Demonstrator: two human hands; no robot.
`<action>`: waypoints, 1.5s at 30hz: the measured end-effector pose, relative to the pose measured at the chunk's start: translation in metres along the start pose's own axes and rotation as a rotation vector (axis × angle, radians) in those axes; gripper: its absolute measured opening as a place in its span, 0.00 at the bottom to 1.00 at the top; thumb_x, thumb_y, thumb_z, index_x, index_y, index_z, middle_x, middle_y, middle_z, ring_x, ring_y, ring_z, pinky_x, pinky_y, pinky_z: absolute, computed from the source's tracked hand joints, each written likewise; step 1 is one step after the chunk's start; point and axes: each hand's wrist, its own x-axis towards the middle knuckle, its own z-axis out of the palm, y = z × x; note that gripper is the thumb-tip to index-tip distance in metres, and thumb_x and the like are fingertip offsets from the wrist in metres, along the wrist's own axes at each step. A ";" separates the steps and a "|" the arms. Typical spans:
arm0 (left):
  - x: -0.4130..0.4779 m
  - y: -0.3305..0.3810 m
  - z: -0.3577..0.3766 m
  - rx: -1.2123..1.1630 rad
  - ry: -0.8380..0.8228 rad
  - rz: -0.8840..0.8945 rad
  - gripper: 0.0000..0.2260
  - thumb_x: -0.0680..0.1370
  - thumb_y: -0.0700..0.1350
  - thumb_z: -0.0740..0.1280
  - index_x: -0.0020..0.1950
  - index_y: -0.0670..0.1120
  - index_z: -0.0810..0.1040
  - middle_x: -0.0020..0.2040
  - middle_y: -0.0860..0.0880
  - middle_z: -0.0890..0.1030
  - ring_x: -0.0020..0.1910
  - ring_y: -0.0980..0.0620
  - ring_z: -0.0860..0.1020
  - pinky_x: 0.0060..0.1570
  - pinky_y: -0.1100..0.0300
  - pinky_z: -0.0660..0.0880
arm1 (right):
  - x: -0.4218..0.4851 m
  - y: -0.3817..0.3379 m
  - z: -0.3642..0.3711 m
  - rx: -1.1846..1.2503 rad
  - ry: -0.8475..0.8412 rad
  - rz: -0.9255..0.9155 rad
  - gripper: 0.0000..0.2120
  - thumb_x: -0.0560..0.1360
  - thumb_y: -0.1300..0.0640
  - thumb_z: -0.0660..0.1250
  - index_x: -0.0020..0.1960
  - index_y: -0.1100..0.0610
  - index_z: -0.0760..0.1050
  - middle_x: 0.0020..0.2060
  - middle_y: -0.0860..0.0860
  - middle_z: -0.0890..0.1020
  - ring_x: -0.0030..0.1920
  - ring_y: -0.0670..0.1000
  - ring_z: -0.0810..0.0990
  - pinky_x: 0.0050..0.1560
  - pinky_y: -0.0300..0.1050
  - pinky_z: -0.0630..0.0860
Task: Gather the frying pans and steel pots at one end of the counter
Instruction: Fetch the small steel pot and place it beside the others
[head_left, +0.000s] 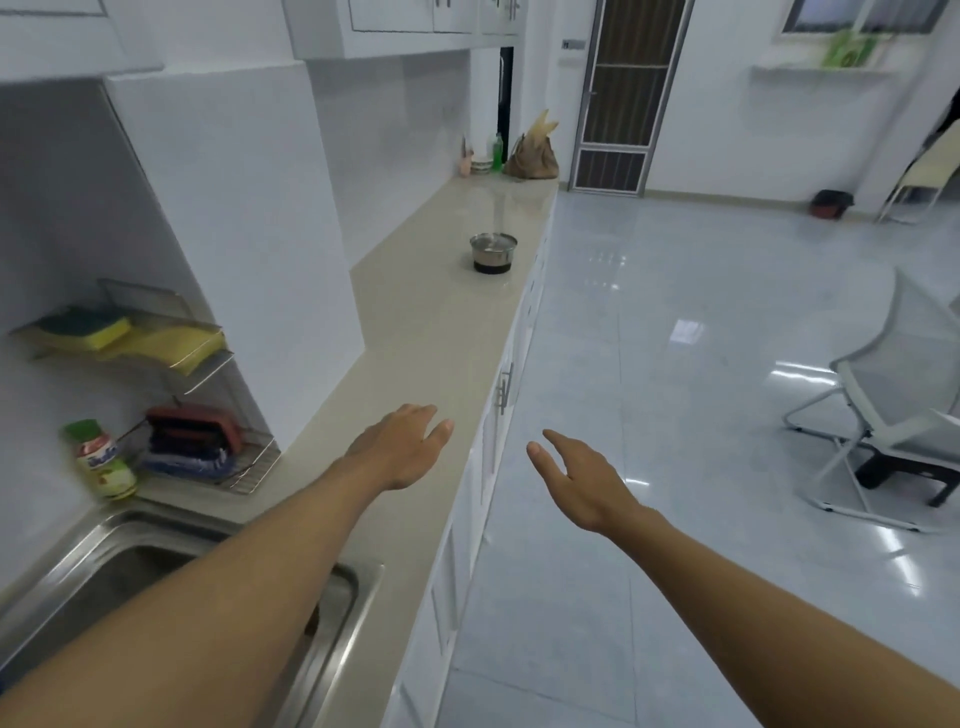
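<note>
One small steel pot (493, 252) with a dark base stands alone on the beige counter (431, 332), near its front edge and well ahead of me. My left hand (402, 447) hovers open over the counter, palm down, far short of the pot. My right hand (576, 478) is open too, held out past the counter's edge above the floor. Both hands hold nothing. No frying pan is visible.
A steel sink (171, 577) lies at the near left, with a dish soap bottle (103, 462) and a wire rack of sponges (202, 447) behind it. A brown bag (532, 156) and a green bottle (497, 151) stand at the counter's far end. A white chair (893, 415) stands to the right.
</note>
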 end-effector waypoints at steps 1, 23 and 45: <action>0.017 0.000 -0.005 -0.010 0.007 0.000 0.31 0.81 0.65 0.48 0.80 0.51 0.59 0.81 0.50 0.60 0.78 0.47 0.61 0.74 0.47 0.60 | 0.015 0.000 -0.005 0.002 0.011 0.002 0.43 0.76 0.24 0.46 0.81 0.50 0.60 0.79 0.50 0.66 0.79 0.53 0.63 0.78 0.54 0.60; 0.340 0.080 -0.029 -0.028 0.046 -0.072 0.30 0.82 0.64 0.49 0.80 0.50 0.59 0.80 0.49 0.60 0.78 0.47 0.62 0.75 0.48 0.59 | 0.340 0.089 -0.120 -0.023 -0.051 -0.085 0.39 0.79 0.28 0.48 0.81 0.52 0.60 0.79 0.51 0.65 0.79 0.53 0.62 0.79 0.54 0.58; 0.672 0.067 -0.080 -0.079 0.030 -0.070 0.25 0.82 0.61 0.51 0.71 0.47 0.69 0.73 0.45 0.70 0.71 0.44 0.69 0.68 0.46 0.66 | 0.658 0.117 -0.176 -0.031 -0.043 -0.031 0.38 0.79 0.29 0.48 0.81 0.51 0.60 0.79 0.50 0.65 0.79 0.52 0.61 0.78 0.52 0.58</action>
